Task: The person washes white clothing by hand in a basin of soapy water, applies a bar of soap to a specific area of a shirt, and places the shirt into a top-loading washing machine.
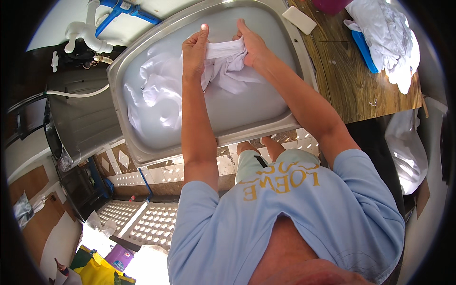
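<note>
A wet white garment [223, 64] lies partly in cloudy water inside a large metal basin [209, 146]. One straight, band-like edge of it is stretched between my two hands just above the water. My left hand [194, 52] grips the band's left end, thumb pointing up. At the other end my right hand [252, 46] grips the cloth, its thumb raised too. More white fabric [159, 83] floats and billows in the water to the left of my left hand. The fingers beneath the cloth are partly hidden.
A white soap bar [299, 20] rests at the basin's upper right corner. On the wooden table [339, 80] are heaped white clothes [387, 40] over a blue item. A white tap [85, 33] with blue pipes is at upper left. A pale hose [78, 94] reaches the basin's left side.
</note>
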Demonstrator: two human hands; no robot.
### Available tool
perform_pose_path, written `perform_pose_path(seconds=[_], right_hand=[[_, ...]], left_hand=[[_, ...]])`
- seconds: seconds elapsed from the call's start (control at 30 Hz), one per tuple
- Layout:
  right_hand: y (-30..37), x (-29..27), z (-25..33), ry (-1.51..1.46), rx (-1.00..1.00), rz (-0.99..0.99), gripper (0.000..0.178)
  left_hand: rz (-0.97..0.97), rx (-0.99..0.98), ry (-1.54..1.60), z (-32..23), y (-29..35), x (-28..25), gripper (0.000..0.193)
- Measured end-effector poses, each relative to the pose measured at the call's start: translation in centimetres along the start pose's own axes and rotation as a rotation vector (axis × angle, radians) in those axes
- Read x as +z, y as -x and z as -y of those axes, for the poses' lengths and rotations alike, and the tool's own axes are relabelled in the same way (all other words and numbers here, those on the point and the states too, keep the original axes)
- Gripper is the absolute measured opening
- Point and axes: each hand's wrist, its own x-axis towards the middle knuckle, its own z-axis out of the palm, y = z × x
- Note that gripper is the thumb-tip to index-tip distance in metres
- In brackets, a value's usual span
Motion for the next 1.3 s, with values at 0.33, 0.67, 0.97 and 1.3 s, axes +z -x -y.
perform_pose_path(seconds=[0.33, 0.67, 0.97, 1.3], right_hand=[[0.2, 0.0, 0.3, -0.051, -0.057, 0.042, 0.047], [0.8, 0.3, 1.0, 0.005, -0.088, -0.043, 0.042], [5.5, -4.8, 6.0, 1.082, -1.485, -0.210, 0.020], [2.9, -10.8, 8.9, 1.268, -1.314, -0.526, 0.036]], left_hand=[[0.492, -0.203, -0.017, -1.1, 1.1, -1.4, 0.028], [0.391, -0.238, 0.218, -1.0, 1.1, -0.7, 0.018], [-0.112, -0.041, 0.629, -3.8, 4.2, 7.8, 0.018], [-0.025, 0.802, -0.490, 0.9, 2.7, 18.6, 0.025]])
